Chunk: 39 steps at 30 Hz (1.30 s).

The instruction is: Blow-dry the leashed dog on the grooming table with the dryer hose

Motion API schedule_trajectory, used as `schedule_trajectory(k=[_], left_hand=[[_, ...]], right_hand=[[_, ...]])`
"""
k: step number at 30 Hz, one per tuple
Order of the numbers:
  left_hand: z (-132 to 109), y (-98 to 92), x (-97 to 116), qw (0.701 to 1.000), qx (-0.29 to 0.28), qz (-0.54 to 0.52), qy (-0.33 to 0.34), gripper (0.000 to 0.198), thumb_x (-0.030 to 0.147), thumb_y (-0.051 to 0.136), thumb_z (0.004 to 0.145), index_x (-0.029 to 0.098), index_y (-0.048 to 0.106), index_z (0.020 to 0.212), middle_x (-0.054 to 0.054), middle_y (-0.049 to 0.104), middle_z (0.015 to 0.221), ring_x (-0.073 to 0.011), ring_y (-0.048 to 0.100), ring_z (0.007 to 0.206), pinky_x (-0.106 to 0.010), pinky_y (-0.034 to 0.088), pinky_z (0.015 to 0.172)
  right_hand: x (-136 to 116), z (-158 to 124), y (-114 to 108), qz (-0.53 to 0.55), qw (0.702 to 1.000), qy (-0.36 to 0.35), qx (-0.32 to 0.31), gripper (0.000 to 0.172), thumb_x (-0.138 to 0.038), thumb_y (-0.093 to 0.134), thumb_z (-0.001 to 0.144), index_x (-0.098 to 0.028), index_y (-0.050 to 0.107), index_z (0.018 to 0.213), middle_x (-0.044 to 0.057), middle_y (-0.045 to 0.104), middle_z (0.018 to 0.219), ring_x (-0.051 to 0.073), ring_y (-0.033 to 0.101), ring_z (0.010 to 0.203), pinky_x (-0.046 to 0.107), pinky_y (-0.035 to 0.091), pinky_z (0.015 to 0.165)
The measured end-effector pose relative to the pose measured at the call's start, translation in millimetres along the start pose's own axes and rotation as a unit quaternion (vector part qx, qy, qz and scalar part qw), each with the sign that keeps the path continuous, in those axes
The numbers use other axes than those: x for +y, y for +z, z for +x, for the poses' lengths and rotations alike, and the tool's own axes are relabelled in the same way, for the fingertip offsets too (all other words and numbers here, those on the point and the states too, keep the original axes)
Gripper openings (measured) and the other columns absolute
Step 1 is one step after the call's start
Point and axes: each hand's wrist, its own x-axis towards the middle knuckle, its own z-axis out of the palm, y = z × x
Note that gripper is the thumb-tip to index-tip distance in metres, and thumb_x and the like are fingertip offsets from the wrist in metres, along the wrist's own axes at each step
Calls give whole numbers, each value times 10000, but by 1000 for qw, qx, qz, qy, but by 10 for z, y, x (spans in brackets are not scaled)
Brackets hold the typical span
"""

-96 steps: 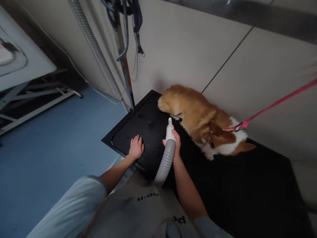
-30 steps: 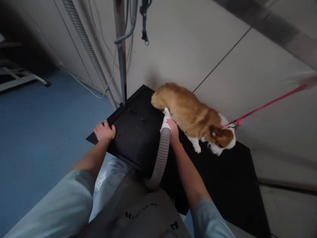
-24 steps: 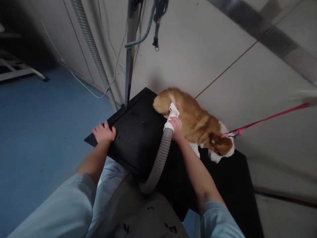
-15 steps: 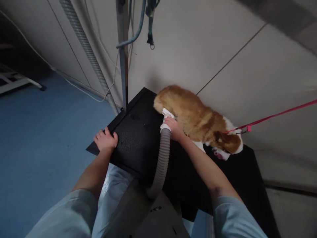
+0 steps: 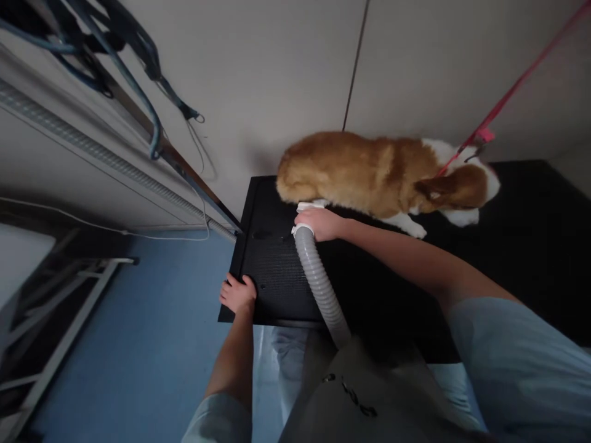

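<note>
A tan and white corgi (image 5: 369, 172) stands on a black grooming table (image 5: 277, 277) against the wall, with its rump to the left. My right hand (image 5: 318, 223) is wrapped round the white nozzle (image 5: 308, 207) of a grey ribbed dryer hose (image 5: 323, 289). The nozzle tip points under the dog's rear. My left hand (image 5: 237, 294) grips the table's front left corner, fingers curled over the edge. A pink leash (image 5: 503, 98) runs from the dog's neck up to the right.
A metal grooming arm (image 5: 184, 172) with dark straps rises from the table's back left corner. A ribbed hose and a white cable run along the wall. Blue floor (image 5: 138, 338) lies to the left, with another table's metal frame (image 5: 50, 307) at far left.
My view has tilted and swung to the left. My right hand has kept the nozzle at the dog's rear, now lower under the rump. My left hand stays on the table corner.
</note>
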Motion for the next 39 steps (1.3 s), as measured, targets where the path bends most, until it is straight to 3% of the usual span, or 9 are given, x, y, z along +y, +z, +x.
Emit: schedule_trajectory(k=[4,7,11,14,18,22,25,29,39], left_hand=[[18,13,18,999,2,39,-17,638,438,439,985,69,500,1502,-260,600,1385,-405,588,1253,-547,429,1047],[31,31,13,998,-4,55,-20,633,447,444,993,79,497,1505,-247,606,1382,-394,596,1242,-530,432,1040],[38,55,-7,998,-1,58,-17,631,448,442,998,81,495,1509,-249,603,1385,-392,597,1237,-528,425,1038],[33,59,-14,998,1,57,-15,624,437,442,997,74,497,1503,-255,608,1371,-386,600,1234,-523,424,1031],[26,54,-12,998,5,59,-11,616,437,431,1005,71,503,1496,-258,623,1339,-383,606,1228,-522,428,1025],[29,63,-15,998,4,61,-13,617,439,445,1001,72,510,1493,-253,622,1348,-389,611,1225,-520,434,1027],[35,81,-20,998,8,59,-11,618,435,454,998,76,505,1498,-255,619,1360,-388,615,1221,-525,434,1028],[33,94,-21,998,11,54,-14,611,440,451,996,77,522,1483,-254,626,1352,-388,617,1217,-524,438,1021],[15,67,9,999,5,45,-18,633,448,425,998,69,515,1497,-264,625,1351,-395,608,1209,-533,419,1023]], right_hand=[[-46,43,2,-47,998,-21,26,262,-252,672,868,-169,699,1116,148,744,1189,299,655,1184,435,464,1029],[-74,97,-28,-54,998,-15,-13,245,-279,682,871,-185,688,1098,126,751,1130,282,671,1102,409,478,968],[-131,243,-69,-91,995,-32,-15,234,-244,622,908,-172,689,1120,152,729,1212,298,639,1199,431,448,1028],[-193,400,-113,-78,995,-9,-57,231,-293,677,878,-187,698,1082,132,748,1119,294,673,1091,410,474,952],[-254,602,-169,-104,994,-11,-33,246,-245,627,906,-179,691,1134,159,726,1206,308,639,1190,430,440,1020],[-272,726,-179,-78,991,28,-107,295,-288,733,817,-218,694,1101,116,756,1112,298,689,1032,402,481,897],[-266,733,-174,-102,994,26,-38,260,-246,660,875,-196,683,1129,150,734,1195,319,650,1189,425,459,978],[-285,573,-133,-46,994,77,-60,287,-324,749,819,-222,695,1081,118,758,1130,308,697,1069,402,494,908],[-131,-58,127,52,970,147,188,409,-210,721,791,-209,683,1199,138,714,1330,321,636,1281,505,502,1124]])
